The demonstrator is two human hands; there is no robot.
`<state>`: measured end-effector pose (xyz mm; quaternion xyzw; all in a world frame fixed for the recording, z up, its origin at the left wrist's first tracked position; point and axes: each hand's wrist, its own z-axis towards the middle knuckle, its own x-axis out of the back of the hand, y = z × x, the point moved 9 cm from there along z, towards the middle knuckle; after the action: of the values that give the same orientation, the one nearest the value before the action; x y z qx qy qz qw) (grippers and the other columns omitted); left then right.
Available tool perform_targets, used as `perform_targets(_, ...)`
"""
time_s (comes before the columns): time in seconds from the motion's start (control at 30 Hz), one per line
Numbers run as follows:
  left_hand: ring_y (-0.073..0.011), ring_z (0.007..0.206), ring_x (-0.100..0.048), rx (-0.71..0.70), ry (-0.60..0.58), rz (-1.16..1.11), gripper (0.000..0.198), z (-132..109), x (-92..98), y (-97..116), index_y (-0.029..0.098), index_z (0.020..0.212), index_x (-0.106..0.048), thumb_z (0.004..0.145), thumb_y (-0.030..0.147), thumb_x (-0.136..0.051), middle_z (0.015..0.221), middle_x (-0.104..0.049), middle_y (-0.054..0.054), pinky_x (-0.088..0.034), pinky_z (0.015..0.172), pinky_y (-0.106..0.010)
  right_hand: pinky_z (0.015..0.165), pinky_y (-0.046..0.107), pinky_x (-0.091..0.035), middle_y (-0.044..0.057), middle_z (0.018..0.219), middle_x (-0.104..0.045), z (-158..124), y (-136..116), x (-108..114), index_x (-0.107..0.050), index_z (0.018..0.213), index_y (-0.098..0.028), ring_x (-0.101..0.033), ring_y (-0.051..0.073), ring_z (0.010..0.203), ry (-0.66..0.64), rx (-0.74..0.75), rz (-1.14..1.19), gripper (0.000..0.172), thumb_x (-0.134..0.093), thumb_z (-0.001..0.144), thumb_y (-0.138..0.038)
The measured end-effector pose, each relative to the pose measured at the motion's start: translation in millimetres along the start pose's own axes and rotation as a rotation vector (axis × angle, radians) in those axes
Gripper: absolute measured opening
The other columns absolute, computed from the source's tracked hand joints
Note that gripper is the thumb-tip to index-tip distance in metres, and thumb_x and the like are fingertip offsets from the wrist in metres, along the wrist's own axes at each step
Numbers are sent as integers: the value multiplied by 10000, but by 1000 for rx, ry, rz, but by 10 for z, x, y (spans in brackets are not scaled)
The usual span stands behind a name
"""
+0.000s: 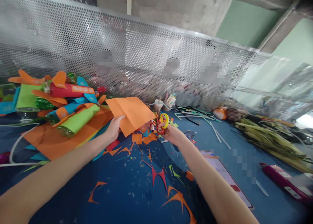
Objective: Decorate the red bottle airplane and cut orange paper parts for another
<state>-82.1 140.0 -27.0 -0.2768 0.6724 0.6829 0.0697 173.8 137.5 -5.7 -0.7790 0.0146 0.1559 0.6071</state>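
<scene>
My left hand [114, 127] grips the lower edge of a folded orange sheet of paper [130, 113] and holds it up over the blue table [127, 188]. My right hand [171, 132] is closed through the handles of a pair of red and yellow scissors [161, 123], whose blades point toward the paper's right edge. Orange paper offcuts [144, 139] lie on the table just under both hands.
Bottles wrapped in green, red and blue paper [70, 118] are piled at the left on large orange sheets [51, 141]. Cups of sticks [165, 103] stand by a perforated metal screen [146, 57]. Dried stalks [271, 136] and a purple packet [285, 181] lie at the right. People sit behind the screen.
</scene>
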Motion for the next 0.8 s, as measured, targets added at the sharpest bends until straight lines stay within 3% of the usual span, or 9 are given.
perform_targets(0.17, -243, 899, -678, 15, -60, 54, 306, -21, -45, -16, 198, 1063, -640, 760, 232, -638, 1091, -691, -81, -563, 685, -318, 584, 207, -470, -23, 619, -586, -73, -50, -180, -551, 666, -180, -576, 106, 588, -57, 112, 5, 124, -656, 726, -205)
perform_targets(0.27, -275, 928, -671, 39, -127, 82, 351, -31, -78, -37, 185, 1076, -644, 735, 254, -689, 1097, -688, -108, -563, 718, -361, 696, 293, -507, 35, 720, -646, -145, -11, -367, -574, 719, -193, -649, 184, 743, -143, 104, -4, 263, -627, 780, -444)
perform_targets(0.33, -278, 963, -663, 38, -169, 81, 382, -32, -94, -23, 182, 1091, -638, 723, 249, -713, 1122, -678, -115, -555, 767, -370, 718, 325, -510, 79, 815, -675, -218, 81, -534, -591, 816, -198, -667, 211, 801, -232, 20, -21, 436, -446, 841, -608)
perform_targets(0.4, -274, 987, -656, 32, -193, 74, 400, -19, -92, 9, 182, 1107, -627, 722, 232, -721, 1143, -668, -117, -547, 802, -369, 686, 324, -511, 94, 812, -675, -313, 180, -683, -571, 831, -198, -674, 209, 768, -290, -77, -43, 590, -237, 865, -685)
perform_targets(0.53, -269, 956, -668, 18, -152, 56, 405, 79, -4, 109, 189, 1128, -605, 735, 184, -703, 1141, -668, -114, -556, 786, -382, 511, 282, -467, 24, 549, -581, -508, 295, -884, -515, 784, -212, -612, 173, 493, -312, -154, -218, 656, -105, 851, -719)
perform_targets(0.63, -237, 955, -671, -26, -114, -1, 411, 176, 52, 272, 213, 1173, -568, 774, 162, -656, 1157, -661, -87, -558, 805, -369, 397, 255, -390, -2, 456, -519, -602, 374, -965, -482, 699, -221, -532, 150, 367, -329, -175, -351, 666, -130, 801, -777)
perform_targets(0.8, -197, 970, -668, -109, -134, -129, 411, 204, -3, 656, 241, 1244, -515, 844, 172, -579, 1164, -658, -60, -538, 872, -354, 383, 248, -404, -34, 448, -465, -627, 531, -999, -484, 645, -226, -488, 118, 340, -401, -234, -412, 649, -196, 782, -791)
